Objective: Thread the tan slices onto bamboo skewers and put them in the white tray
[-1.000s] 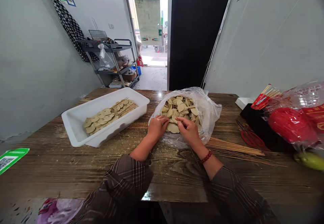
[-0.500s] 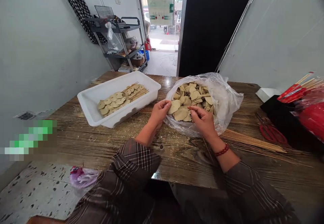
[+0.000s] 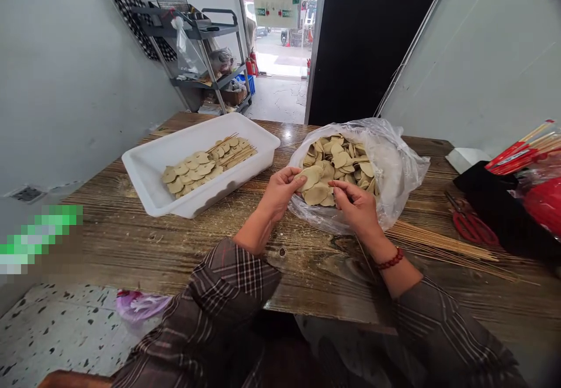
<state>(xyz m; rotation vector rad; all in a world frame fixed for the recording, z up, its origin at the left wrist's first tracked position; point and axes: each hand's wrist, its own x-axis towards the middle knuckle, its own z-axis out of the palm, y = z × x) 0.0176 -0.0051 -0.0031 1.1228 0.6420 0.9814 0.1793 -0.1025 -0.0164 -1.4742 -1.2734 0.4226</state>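
Note:
My left hand (image 3: 280, 192) is closed in a pinch on a flat, round beige slice (image 3: 310, 176) at the near edge of the plastic bag. My right hand (image 3: 357, 207) pinches a thin skewer (image 3: 366, 255), whose shaft runs down below the wrist; its tip near the slice is hard to see. Beneath both hands, the clear plastic bag (image 3: 394, 160) lies open, full of loose beige slices (image 3: 339, 157). To the left, a white plastic tray (image 3: 149, 192) contains rows of slices (image 3: 193, 172) threaded on skewers.
A bundle of bare skewers (image 3: 442, 245) lies right of my right hand, with red-handled scissors (image 3: 475, 227) beyond. A black box (image 3: 495, 201) with red-wrapped sticks stands at the table's right. A grey shelf cart (image 3: 204, 78) is by the doorway. A purple bag (image 3: 140, 306) shows lower left.
My view has shifted slightly. The slice in my left hand is tilted more, and both hands stay close together over the bag's near edge.

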